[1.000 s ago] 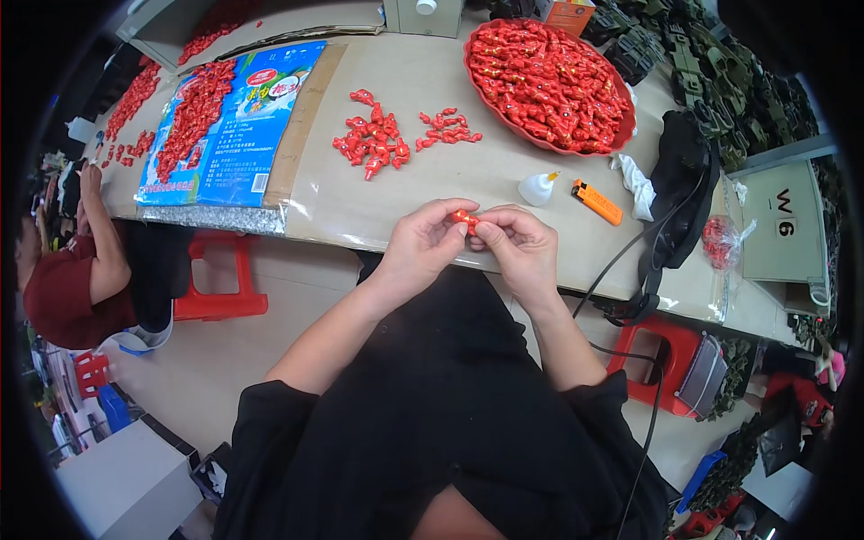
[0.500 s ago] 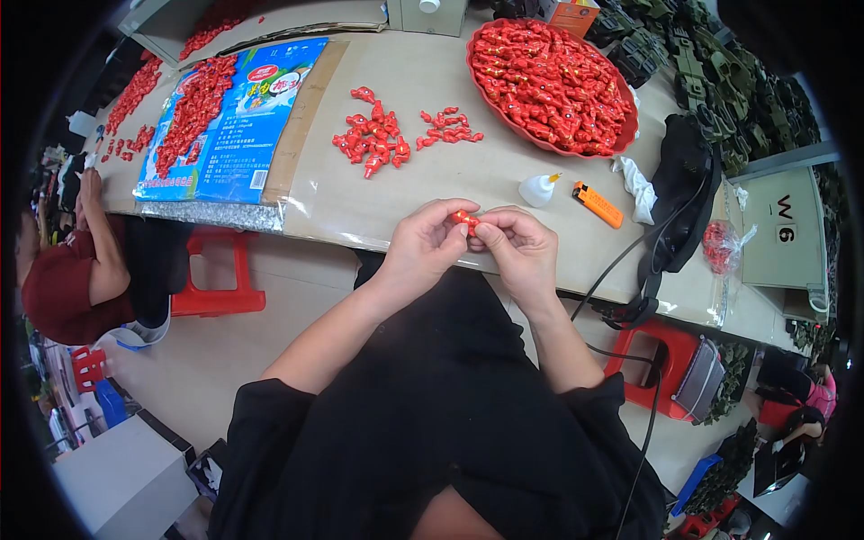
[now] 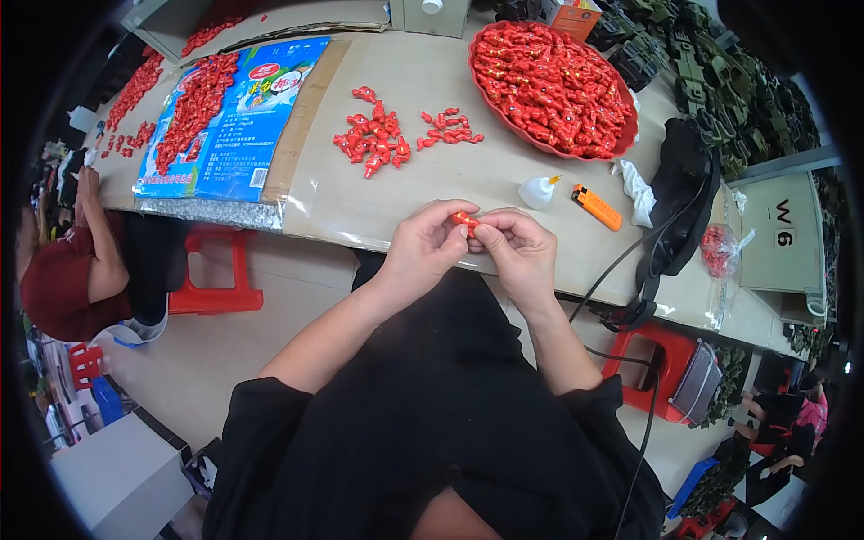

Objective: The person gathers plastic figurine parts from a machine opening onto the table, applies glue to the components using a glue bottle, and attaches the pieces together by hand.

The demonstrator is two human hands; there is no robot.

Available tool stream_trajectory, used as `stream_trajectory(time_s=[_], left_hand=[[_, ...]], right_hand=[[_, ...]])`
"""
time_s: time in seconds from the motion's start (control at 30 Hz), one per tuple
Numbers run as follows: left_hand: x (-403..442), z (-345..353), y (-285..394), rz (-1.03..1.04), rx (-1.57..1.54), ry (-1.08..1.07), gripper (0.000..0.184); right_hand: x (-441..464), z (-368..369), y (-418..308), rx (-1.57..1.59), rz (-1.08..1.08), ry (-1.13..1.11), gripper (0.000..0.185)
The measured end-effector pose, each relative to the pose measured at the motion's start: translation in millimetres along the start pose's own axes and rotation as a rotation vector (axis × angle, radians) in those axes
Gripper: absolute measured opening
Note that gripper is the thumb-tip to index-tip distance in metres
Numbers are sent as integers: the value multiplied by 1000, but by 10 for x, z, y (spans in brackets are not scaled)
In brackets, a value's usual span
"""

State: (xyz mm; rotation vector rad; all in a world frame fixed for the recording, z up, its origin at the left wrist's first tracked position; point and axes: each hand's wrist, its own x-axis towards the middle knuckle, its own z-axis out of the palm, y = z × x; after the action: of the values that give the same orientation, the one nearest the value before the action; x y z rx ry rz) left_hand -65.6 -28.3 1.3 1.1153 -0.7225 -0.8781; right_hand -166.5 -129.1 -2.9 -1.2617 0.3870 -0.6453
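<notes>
Between my two hands, over the table's front edge, is a small red figurine (image 3: 465, 220) with gold marks. My left hand (image 3: 427, 245) pinches it from the left, and my right hand (image 3: 519, 246) closes on it from the right with thumb and fingers. Fingers cover much of it. Beyond my hands lie a pile of similar red pieces (image 3: 373, 138) and a smaller group of red parts (image 3: 449, 129). A white glue bottle (image 3: 537, 192) with a yellow tip stands right of them, beside an orange lighter (image 3: 597, 208).
A red scalloped tray (image 3: 474, 76) heaped with red figurines stands at the back right. Red pieces also lie on a blue printed cardboard sheet (image 3: 236, 148). Crumpled tissue (image 3: 637, 193), a black bag (image 3: 679, 193) and a cable (image 3: 621, 256) lie to the right. A co-worker (image 3: 76, 270) sits at left.
My hands stay in nearly the same place, still holding the red figurine. The view has shifted very slightly. At far right, a person in the background has changed posture.
</notes>
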Motion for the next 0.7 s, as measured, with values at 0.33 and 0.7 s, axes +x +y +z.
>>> stream_trajectory(time_s=[0.33, 0.7], left_hand=[[-4, 8, 20, 1, -5, -5, 24], [4, -110, 105, -25, 70, -51, 25]], right_hand=[[0, 2, 4, -16, -13, 4, 6], [-32, 4, -7, -144, -122, 4, 6]])
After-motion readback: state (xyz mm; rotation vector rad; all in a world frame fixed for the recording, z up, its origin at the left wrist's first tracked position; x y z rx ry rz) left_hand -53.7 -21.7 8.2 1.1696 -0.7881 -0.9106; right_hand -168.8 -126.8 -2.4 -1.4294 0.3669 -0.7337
